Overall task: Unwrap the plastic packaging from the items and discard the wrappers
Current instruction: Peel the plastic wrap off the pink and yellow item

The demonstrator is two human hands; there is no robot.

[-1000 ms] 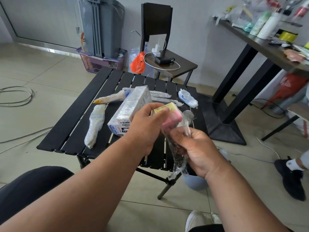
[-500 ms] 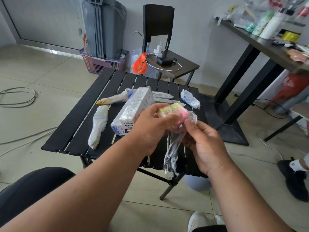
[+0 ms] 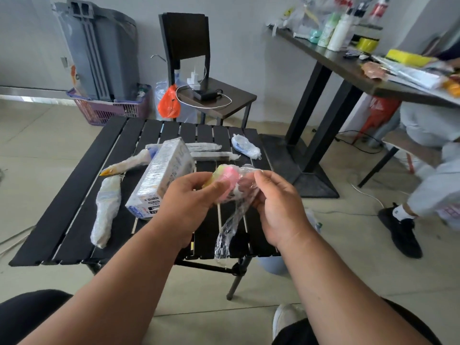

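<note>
We hold the small yellow-and-pink block (image 3: 225, 179) above the near edge of the black slatted table (image 3: 74, 195). Our left hand (image 3: 189, 197) grips it, fingers curled round its left side with the thumb on its near face. Our right hand (image 3: 271, 195) pinches the clear plastic film (image 3: 230, 225) bunched against the block's right end; a long loose tail of it hangs down below our right fingertips.

The wrap looks partly peeled, not yet free. The risk, as we judge it, is that the thin film stretches and tears at the pinch, leaving a scrap clinging to the block. If we pull hard while the left grip is light, the block could slip out and drop to the floor. The hanging tail might also catch on a table slat.
</note>
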